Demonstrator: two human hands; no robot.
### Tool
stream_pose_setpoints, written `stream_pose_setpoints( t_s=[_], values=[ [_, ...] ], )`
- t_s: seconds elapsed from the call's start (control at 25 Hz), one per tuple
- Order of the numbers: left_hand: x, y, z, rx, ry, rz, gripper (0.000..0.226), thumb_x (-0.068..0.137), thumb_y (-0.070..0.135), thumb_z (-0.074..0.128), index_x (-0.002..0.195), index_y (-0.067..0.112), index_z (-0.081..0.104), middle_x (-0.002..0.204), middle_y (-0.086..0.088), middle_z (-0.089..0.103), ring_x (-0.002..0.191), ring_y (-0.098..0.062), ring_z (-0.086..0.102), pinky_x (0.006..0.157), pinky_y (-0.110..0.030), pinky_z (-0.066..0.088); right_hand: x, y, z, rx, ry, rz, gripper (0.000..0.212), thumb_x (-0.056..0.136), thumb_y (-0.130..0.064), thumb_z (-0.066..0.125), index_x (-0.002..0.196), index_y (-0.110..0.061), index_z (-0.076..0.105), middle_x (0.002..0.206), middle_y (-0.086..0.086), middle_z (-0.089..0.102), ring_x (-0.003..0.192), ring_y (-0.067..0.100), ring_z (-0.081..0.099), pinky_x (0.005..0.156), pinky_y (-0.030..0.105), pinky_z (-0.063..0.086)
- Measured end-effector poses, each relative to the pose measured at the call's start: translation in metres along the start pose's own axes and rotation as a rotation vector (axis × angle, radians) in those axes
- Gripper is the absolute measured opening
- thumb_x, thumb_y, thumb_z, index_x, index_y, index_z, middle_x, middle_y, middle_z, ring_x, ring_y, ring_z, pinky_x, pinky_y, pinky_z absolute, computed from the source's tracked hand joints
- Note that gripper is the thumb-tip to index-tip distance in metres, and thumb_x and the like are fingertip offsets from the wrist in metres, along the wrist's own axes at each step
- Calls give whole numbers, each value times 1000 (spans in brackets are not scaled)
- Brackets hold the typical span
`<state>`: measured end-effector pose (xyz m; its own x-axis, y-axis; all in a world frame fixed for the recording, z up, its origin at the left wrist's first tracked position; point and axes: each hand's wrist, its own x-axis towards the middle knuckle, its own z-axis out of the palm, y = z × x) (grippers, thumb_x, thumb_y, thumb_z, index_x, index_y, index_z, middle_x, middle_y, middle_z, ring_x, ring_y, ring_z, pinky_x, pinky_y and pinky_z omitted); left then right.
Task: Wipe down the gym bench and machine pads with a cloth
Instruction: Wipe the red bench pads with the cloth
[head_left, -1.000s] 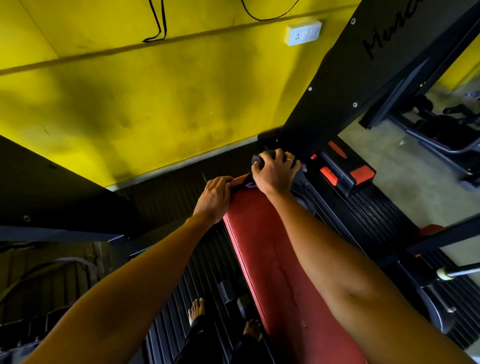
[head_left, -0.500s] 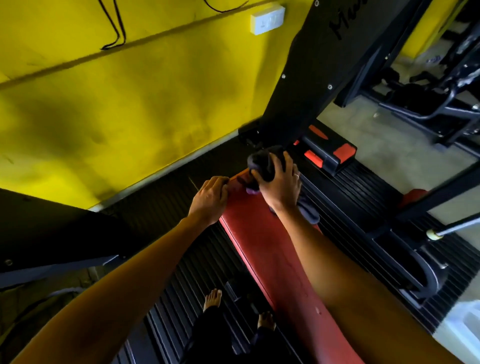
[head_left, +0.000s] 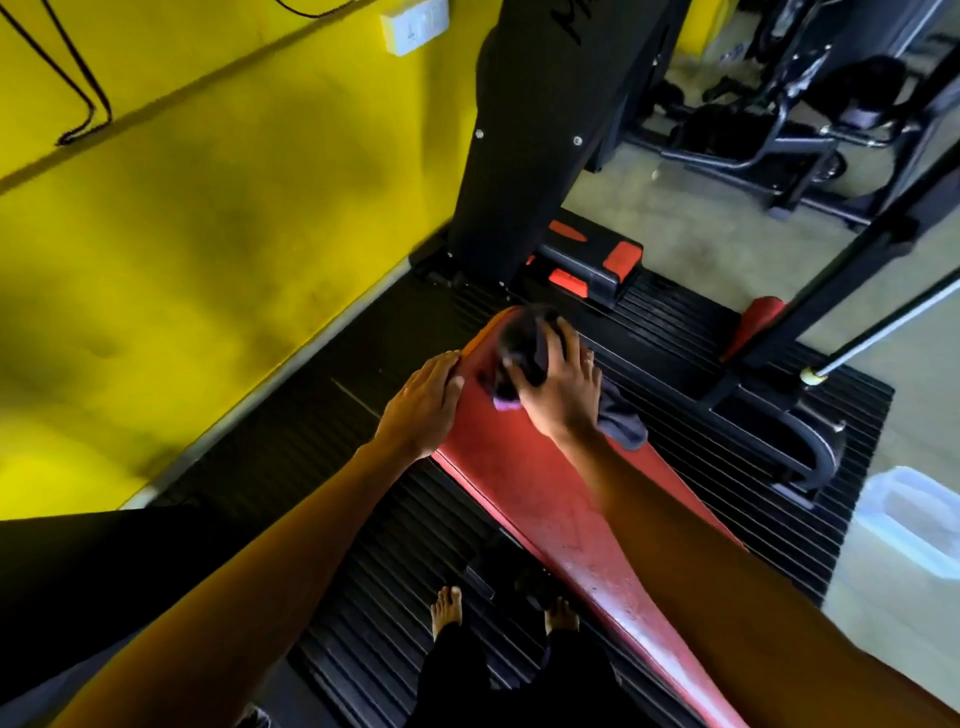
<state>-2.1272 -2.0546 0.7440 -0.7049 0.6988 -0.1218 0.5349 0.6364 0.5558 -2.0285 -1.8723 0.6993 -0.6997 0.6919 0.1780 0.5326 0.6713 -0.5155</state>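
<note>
Step in hand: wiping the far end of the red bench (head_left: 524, 499), which runs from near right to far centre.
Cloth: dark cloth (head_left: 522, 345) bunched on the pad top at the far tip; a loose tail hangs off the right edge, and a small purple patch shows at its near left.
Right hand: right hand (head_left: 558, 395) on top of the wad, fingers spread and curved round it, gripping and pressing it onto the pad.
Left hand: left hand (head_left: 423, 410) lies on the left edge of the pad just beside the cloth, fingers nearly straight, holding nothing; likely bracing.
Progress: judged early; the long near stretch of pad shows specks and looks unwiped.
Next move: likely draw the cloth along the pad toward the near end, keeping pressure and gathering in the loose tail.
Surroundings: black upright (head_left: 519, 156) just beyond the tip; ribbed mat (head_left: 311, 441) below; plastic tub (head_left: 904, 519) at right.
</note>
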Motion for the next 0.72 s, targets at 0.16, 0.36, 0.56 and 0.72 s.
stream_pose_setpoints(
  t_s=[0.16, 0.36, 0.56, 0.72],
  values=[
    [17, 5, -4, -27, -18, 90, 40, 108, 33, 36, 145, 21, 44, 148, -2, 46, 133, -25, 48, 104, -37, 40, 27, -53, 7, 38, -41, 63, 72, 87, -68, 54, 149, -33, 40, 158, 6, 35, 143, 43, 33, 115, 61, 29],
    [29, 1, -6, -49, -122, 156, 56, 108, 42, 29, 160, 23, 18, 165, 0, 22, 148, -18, 29, 118, -37, 29, -51, 10, 9, 15, 5, -210, 74, 87, -58, 58, 153, -31, 37, 164, 1, 29, 153, 35, 20, 122, 58, 22],
    [36, -4, -1, -60, -127, 188, 58, 108, 42, 30, 160, 19, 17, 165, -1, 21, 147, -22, 31, 115, -37, 33, -6, 2, -4, 37, 55, 196, 84, 77, -78, 47, 142, -26, 47, 143, 4, 52, 131, 37, 49, 108, 52, 42],
    [36, -5, 1, -78, -82, 222, 50, 107, 37, 35, 154, 21, 28, 153, -1, 38, 128, -26, 52, 91, -39, 49, 43, -38, -4, 53, 8, 60, 77, 77, -78, 59, 134, -28, 51, 126, 5, 61, 110, 38, 63, 87, 49, 55]
  ],
)
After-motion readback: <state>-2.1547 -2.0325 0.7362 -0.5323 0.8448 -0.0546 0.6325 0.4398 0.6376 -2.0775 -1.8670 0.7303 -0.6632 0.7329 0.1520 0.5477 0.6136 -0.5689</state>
